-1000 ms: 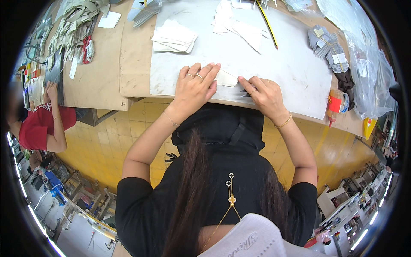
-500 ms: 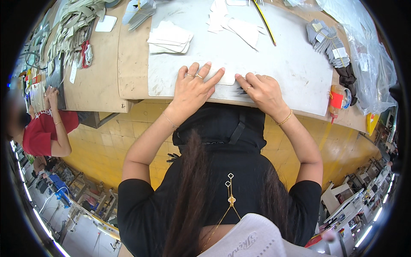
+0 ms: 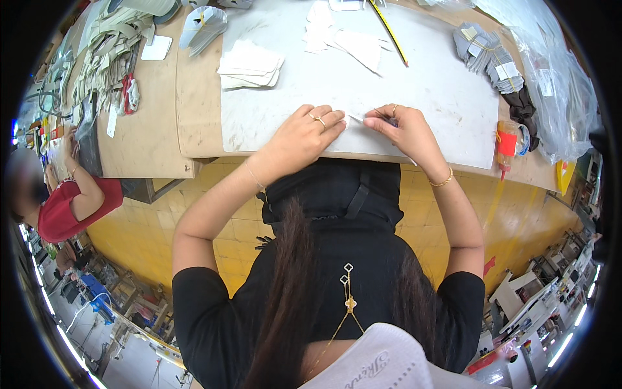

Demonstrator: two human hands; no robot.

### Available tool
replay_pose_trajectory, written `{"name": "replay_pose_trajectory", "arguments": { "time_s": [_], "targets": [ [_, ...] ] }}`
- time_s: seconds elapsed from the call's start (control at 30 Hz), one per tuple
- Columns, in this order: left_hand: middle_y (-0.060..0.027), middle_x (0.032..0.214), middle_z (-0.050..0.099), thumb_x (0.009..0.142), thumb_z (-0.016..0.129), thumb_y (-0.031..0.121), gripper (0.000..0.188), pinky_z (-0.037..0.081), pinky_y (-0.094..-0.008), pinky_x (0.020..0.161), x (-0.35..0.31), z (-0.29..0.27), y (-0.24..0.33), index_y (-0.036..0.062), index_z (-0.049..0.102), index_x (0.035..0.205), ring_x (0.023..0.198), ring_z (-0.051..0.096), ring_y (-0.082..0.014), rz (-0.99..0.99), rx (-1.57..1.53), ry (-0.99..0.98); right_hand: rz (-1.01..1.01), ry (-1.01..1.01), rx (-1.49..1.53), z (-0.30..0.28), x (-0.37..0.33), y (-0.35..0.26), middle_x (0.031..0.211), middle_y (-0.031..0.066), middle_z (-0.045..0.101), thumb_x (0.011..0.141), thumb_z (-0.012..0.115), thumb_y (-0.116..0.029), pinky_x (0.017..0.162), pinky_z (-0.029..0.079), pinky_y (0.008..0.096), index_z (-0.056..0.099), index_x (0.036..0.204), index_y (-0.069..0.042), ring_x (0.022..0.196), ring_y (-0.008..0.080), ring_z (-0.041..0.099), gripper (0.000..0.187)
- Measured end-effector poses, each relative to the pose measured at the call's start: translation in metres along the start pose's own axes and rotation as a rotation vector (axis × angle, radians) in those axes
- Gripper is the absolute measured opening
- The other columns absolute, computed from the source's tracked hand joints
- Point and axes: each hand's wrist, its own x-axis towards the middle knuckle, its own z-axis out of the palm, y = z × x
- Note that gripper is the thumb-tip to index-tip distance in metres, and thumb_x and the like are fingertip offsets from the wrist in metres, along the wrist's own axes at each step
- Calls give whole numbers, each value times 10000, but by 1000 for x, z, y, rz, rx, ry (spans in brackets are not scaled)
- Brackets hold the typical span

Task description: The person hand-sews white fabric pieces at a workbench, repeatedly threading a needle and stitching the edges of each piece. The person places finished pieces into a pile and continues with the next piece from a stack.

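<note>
Both hands had drawn closer together since the earlier frames, where they lay flatter and further apart on the white cutting mat (image 3: 414,91). The left hand (image 3: 304,133) rested palm down with fingers curled, its fingertips pressing the near end of a small white cut piece (image 3: 357,119). The right hand (image 3: 403,126) pinched the opposite end between thumb and forefinger; whether it also held a small tool could not be told. The piece lay flat on the mat near the front edge of the desk (image 3: 146,129), between the two hands.

The piece was judged thin, light and flexible, likely to slide on the smooth mat and to crease if bent; it was best held at its ends with light fingertip pressure. Both wrists were raised slightly, forearms converging from the lower edge.

Further out lay a stack of white pieces (image 3: 249,63), loose white pieces (image 3: 353,42), a yellow pencil (image 3: 389,29), bundled grey pieces (image 3: 486,52) and clear plastic bags (image 3: 557,84). A person in a red sleeve (image 3: 71,211) worked at the left.
</note>
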Motion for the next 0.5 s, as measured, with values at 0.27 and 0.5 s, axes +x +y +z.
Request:
{"name": "replay_pose_trajectory", "arguments": {
  "time_s": [0.27,0.5],
  "targets": [
    [-198,1289,618,803,635,-15,420,495,-426,983,-5,12,32,-72,636,1220,1140,598,-337,-168,10,48,-130,80,-170,16,-11,-4,846,91,735,922,756,-220,654,525,321,786,1031,-38,678,202,646,214],
    [-168,1246,666,813,646,-21,359,494,-430,998,-5,13,29,-66,659,1168,1116,609,-325,-171,1,100,-368,258,-457,41,-38,-2,868,63,582,722,759,3,621,528,366,739,1229,-148,671,256,627,529]
  ]
}}
